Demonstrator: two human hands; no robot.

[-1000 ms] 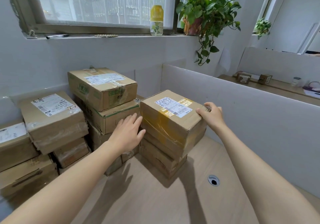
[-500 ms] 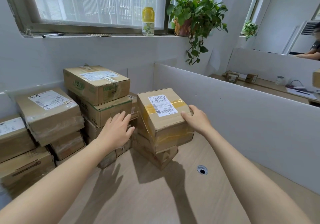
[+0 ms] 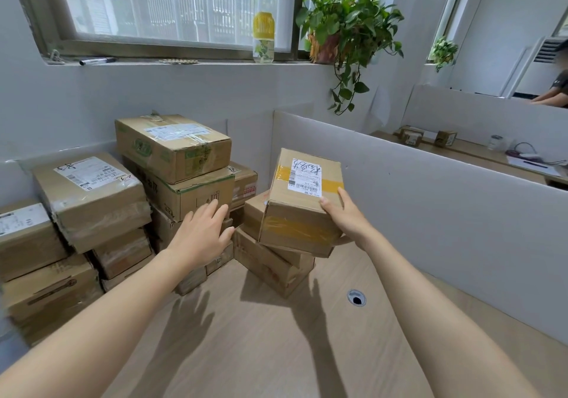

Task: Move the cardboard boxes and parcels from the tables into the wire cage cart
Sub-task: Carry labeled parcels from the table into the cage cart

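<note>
Right hand (image 3: 347, 217) is gripping the tilted yellow-taped box (image 3: 293, 224) by one corner, left hand (image 3: 199, 234) hovering spread and empty: thus unsupported, the box is risking a slip.

Body in view comprises two bare forearms (image 3: 101, 314), uncovered up to the frame edge, each ending in a bare grip, left grip (image 3: 201, 234) and right grip (image 3: 349, 219), with short, plain fingernails.

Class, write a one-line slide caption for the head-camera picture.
Right hand grips a yellow-taped box tilted over a small stack; left hand open beside neighbouring boxes.
</note>
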